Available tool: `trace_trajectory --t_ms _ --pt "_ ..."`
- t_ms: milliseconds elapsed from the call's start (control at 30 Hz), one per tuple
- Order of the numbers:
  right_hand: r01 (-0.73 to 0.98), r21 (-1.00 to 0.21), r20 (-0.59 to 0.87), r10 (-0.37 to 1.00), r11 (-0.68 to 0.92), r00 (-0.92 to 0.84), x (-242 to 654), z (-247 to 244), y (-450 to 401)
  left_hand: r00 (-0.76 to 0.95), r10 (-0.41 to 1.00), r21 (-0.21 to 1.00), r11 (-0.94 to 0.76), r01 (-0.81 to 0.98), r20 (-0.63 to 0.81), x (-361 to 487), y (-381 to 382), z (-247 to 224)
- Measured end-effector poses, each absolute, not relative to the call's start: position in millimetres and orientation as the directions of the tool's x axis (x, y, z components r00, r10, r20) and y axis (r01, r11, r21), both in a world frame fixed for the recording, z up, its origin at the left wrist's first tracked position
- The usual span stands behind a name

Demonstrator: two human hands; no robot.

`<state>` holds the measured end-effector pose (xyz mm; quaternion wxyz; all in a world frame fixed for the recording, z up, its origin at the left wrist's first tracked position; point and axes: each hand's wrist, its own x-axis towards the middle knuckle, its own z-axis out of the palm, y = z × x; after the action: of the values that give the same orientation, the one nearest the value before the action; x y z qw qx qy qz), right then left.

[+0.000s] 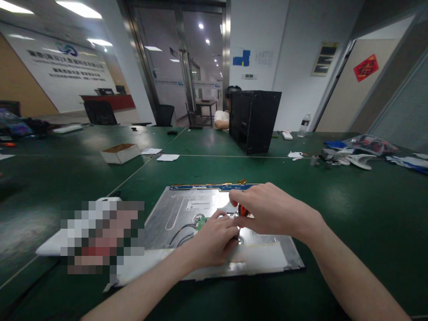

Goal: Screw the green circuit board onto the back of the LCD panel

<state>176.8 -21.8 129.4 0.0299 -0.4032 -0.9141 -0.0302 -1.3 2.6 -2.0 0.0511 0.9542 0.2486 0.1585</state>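
A flat silver display panel lies back side up on the green table. A blue circuit strip runs along its far edge. My right hand is closed around a screwdriver with a red and black handle. The screwdriver points down at the panel, its tip close to a round metal fitting. My left hand rests on the panel, fingers bent together beside the screwdriver shaft; what they grip, if anything, is hidden. A small green circuit board with dark cables shows beside the left fingers.
A white object, partly pixelated, lies left of the panel. Farther back are an open cardboard box, paper pieces and a black computer case. Plastic bags and small parts lie at right. A person sits behind the case.
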Motion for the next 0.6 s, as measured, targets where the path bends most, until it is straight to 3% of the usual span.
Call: trace_trajectory --t_ms 233,467,600 --pt "0.693 -0.037 0.079 0.694 0.720 -0.716 179.5 128.3 -22.8 0.835 0.491 0.191 -0.870 0.454 0.250 -0.9 2.3 -0.7" --pt "0.752 0.053 0.109 0.745 0.657 -0.658 175.2 127.6 -20.2 0.824 0.505 0.203 -0.862 0.465 0.258 -1.3 1.4 1.1" --pt "0.739 0.029 0.069 0.736 0.673 -0.673 176.8 130.6 -22.2 0.830 0.495 0.211 -0.867 0.452 0.257 -1.9 1.8 0.5"
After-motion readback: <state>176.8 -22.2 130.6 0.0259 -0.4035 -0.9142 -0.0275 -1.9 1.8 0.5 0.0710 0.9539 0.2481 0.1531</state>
